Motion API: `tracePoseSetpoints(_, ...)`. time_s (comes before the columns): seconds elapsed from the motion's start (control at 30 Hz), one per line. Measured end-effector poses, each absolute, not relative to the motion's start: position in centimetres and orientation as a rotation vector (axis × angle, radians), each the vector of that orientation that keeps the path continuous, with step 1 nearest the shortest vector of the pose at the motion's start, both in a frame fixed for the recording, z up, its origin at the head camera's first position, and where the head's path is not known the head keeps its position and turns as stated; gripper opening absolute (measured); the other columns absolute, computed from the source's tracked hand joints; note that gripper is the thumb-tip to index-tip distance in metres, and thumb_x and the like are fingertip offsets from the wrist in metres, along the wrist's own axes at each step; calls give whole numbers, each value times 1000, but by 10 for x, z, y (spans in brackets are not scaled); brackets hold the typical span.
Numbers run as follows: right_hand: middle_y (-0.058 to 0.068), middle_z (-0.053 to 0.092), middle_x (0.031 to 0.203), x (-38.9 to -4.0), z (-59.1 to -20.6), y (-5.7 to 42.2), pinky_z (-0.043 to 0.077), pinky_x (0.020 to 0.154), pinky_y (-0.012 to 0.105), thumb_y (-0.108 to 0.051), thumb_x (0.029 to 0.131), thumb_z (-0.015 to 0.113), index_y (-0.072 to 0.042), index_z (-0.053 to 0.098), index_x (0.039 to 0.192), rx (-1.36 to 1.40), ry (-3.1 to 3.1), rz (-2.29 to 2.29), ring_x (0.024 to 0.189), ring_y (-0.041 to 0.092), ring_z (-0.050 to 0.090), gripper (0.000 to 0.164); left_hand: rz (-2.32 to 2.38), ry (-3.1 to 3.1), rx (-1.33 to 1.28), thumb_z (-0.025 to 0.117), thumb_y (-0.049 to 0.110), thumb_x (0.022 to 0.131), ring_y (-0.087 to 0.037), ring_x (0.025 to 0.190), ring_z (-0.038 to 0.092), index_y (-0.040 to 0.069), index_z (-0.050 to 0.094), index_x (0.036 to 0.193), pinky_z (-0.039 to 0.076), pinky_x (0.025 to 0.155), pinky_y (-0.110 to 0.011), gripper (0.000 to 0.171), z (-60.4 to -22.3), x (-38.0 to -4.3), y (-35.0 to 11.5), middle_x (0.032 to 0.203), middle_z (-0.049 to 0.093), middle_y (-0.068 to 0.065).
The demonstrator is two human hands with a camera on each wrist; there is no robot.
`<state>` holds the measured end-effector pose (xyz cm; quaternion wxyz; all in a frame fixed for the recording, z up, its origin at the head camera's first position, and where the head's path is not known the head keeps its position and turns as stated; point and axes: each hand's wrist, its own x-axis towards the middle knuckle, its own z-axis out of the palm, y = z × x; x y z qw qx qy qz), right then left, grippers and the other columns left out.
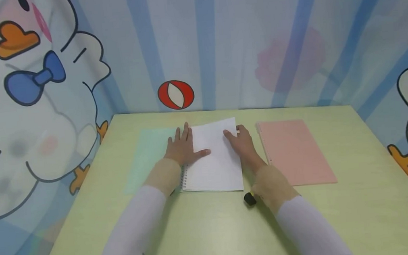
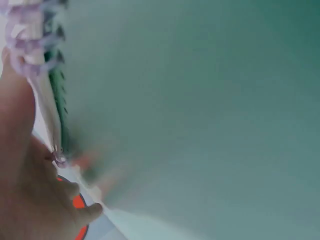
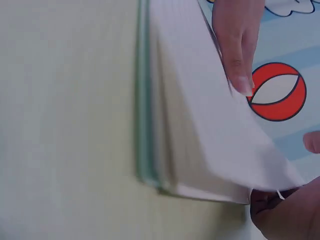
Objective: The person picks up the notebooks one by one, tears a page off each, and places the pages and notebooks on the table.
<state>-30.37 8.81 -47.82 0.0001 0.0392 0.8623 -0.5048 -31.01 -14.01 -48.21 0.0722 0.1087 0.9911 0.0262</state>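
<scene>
A spiral notebook lies open, its pale green cover (image 1: 146,157) out to the left and its white pages (image 1: 215,173) on the right. Fingers spread, my left hand (image 1: 182,149) rests across the ring binding, with the thumb reaching over the page. At the upper right corner my right hand (image 1: 242,144) pinches a page between thumb and fingers. In the right wrist view that lifted page (image 3: 210,110) bends up from the stack below, its corner at the right hand (image 3: 290,215). The green cover (image 2: 190,100) and blurred binding rings (image 2: 35,45) fill much of the left wrist view.
A pink spiral notebook (image 1: 297,151) lies closed to the right. Near the right forearm is a small black object (image 1: 249,199) with a bit of yellow, partly hidden by the sleeve. Behind the pale yellow table (image 1: 213,232) stands a cartoon-printed wall (image 1: 234,52).
</scene>
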Motion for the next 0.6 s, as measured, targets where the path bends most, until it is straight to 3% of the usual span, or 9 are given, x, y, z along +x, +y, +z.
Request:
tracePoseSetpoints(0.1,26,66,117,-290,-477,87,53,84,51,-31,104,56,2,52,133,-15,2804,-1525,99,38,62,45,155,2974,329,33,86,90,-40,153,1,-1,3,161,20,121,-63,116,-479,-306,-145,170,-9,-17)
tracePoseSetpoints(0.13,26,67,115,-285,-477,86,54,82,51,-28,105,55,2,53,132,-73,2847,-1503,97,37,63,41,184,2968,330,34,84,91,-40,153,1,-1,4,161,20,121,-63,114,-477,-302,-147,170,-8,-18)
tracePoseSetpoints(0.33,29,67,126,-262,-470,80,52,97,56,-24,109,45,0,51,137,-245,3087,-1524,112,41,65,37,193,2911,422,34,80,94,-40,153,1,-3,5,161,18,120,-66,110,-471,-269,-154,170,-3,-20)
tracePoseSetpoints(0.47,26,74,100,-255,-463,75,58,75,54,-23,109,47,-4,55,127,-294,3174,-1543,76,36,69,28,175,2925,491,28,82,94,-41,153,-1,0,7,162,15,119,-68,108,-479,-256,-152,170,-3,-18)
tracePoseSetpoints(0.6,24,74,90,-253,-464,73,57,65,51,-23,109,47,-4,56,125,-300,3216,-1536,65,32,63,26,157,2947,514,25,82,95,-40,153,-4,4,9,163,10,118,-71,104,-486,-256,-152,171,-2,-13)
